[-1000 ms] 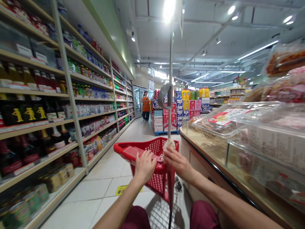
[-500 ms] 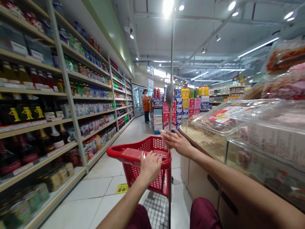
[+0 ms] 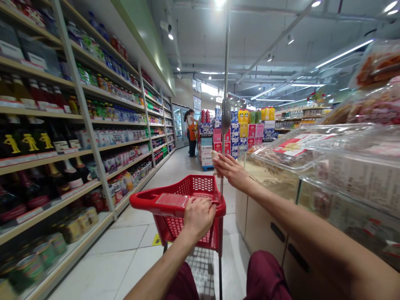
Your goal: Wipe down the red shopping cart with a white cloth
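Observation:
A red shopping cart [image 3: 179, 208] with perforated basket walls stands in front of me. My left hand [image 3: 199, 217] is closed over its near rim, to the right of the flat handle panel. Farther forward, my right hand [image 3: 231, 173] is raised beside a thin upright metal pole [image 3: 226, 62], fingers together around a small pale crumpled wad [image 3: 215, 161], perhaps tissue or cloth. The wad lies at the pole or very close to it; contact cannot be made out. Above the hand, a rounded grey metal piece [image 3: 226, 116] sits on the pole. Where the pole's foot rests is hidden.
Drink shelves [image 3: 118, 148] line the left side. On the right is a counter [image 3: 265, 225] with clear plastic food trays [image 3: 306, 146]. A person in an orange apron [image 3: 191, 131] stands by stacked boxes [image 3: 225, 146] ahead. Tiled floor [image 3: 121, 266] runs down the aisle.
My right hand and the pale wad have risen in view along the pole. The cart and my left hand have shifted slightly. The distant person has turned toward the boxes, with an arm reaching out.

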### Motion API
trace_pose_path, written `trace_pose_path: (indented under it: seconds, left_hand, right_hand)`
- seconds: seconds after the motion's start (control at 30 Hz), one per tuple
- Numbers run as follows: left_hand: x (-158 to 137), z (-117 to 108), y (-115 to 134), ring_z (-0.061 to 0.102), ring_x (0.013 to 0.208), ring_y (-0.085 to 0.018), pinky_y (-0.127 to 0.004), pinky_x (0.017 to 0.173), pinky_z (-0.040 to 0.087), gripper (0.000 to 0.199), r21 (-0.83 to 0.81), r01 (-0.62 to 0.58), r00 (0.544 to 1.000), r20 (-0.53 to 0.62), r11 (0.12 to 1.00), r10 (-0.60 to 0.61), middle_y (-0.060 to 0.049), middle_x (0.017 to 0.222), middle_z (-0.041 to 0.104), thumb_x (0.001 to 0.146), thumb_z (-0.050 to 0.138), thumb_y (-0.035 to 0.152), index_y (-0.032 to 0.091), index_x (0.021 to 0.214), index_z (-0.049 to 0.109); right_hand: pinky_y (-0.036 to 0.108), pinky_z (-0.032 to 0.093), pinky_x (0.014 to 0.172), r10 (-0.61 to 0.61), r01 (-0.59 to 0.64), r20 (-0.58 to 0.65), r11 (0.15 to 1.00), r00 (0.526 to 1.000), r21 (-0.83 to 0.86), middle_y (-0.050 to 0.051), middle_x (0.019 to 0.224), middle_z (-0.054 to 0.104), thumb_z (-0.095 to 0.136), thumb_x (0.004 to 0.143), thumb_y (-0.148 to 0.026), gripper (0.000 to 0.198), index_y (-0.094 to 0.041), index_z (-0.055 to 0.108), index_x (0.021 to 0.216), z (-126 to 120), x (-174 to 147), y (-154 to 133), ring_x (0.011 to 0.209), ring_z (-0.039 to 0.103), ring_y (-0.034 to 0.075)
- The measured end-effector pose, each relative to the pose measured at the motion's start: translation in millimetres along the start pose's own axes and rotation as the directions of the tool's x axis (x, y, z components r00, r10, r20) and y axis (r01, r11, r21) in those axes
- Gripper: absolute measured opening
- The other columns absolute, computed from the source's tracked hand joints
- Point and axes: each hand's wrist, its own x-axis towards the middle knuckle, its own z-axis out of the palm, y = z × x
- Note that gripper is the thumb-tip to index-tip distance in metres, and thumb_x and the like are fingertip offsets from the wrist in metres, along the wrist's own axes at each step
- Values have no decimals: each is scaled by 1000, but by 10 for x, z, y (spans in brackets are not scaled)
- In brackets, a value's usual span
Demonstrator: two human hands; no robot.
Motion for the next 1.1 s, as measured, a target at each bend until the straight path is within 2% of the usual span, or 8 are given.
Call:
trace_pose_path:
  seconds: [0.2,0.33,0.4,0.57,0.73,0.9,1.0,1.1]
  left_hand:
    - [5,15,29,56,91,-16,-38,88,31,29,-1,-29,1000,10,1000,29,0,95,66,84,36,30,22,78,63]
    - [44,66,118,57,87,-17,-40,89,30,31,6,-31,999,16,999,31,-1,89,67,85,34,31,21,75,61]
    - [58,86,165,57,84,-16,-41,89,29,31,3,-37,999,16,999,37,-2,84,67,85,34,31,21,73,61]
    - [93,117,237,56,84,-17,-42,91,28,33,1,-50,997,52,999,50,-2,83,66,85,31,32,20,72,60]
    - [137,156,301,57,85,-19,-42,86,35,35,32,-48,992,121,998,44,-5,85,66,86,28,32,19,75,59]
    - [184,178,295,52,102,-21,-44,93,34,30,-162,29,996,92,986,-15,-8,109,60,82,37,29,19,104,53]
    - [289,171,275,38,120,-19,-39,100,30,46,-394,113,993,3,912,-121,-10,130,42,81,37,29,15,124,35]
    - [398,159,309,28,126,-18,-36,103,26,50,-503,91,995,6,859,-103,-10,136,34,81,36,35,15,126,33]
  right_hand:
    - [38,25,105,-214,204,109,974,971,97,2,128,45,39,86,-15,35,-20,47,120,26,-264,-92,126,28,16]
    - [46,20,105,28,-28,17,1000,999,-4,6,131,41,40,86,-14,35,-17,49,119,-139,-75,111,128,22,21]
    - [46,20,105,75,-76,-17,997,997,-24,6,130,42,40,86,-15,32,-16,52,116,-154,-85,137,129,20,21]
    - [40,24,105,-184,175,122,981,975,82,2,122,52,43,85,-16,27,-20,58,107,-63,-428,2,124,32,17]
    - [45,21,105,136,-137,12,989,991,53,6,130,44,41,83,-11,36,-19,52,116,-202,-336,124,127,24,21]
    - [38,37,97,176,-201,101,909,979,364,5,115,58,41,79,-8,35,-21,59,106,-195,-484,-78,116,43,18]
    - [33,43,91,450,-437,107,737,886,516,6,113,58,38,73,-3,47,-21,52,114,-196,-539,-394,107,52,16]
    - [35,44,89,566,-512,138,582,813,632,9,114,57,39,71,-5,52,-18,44,121,-234,-462,-697,104,54,18]
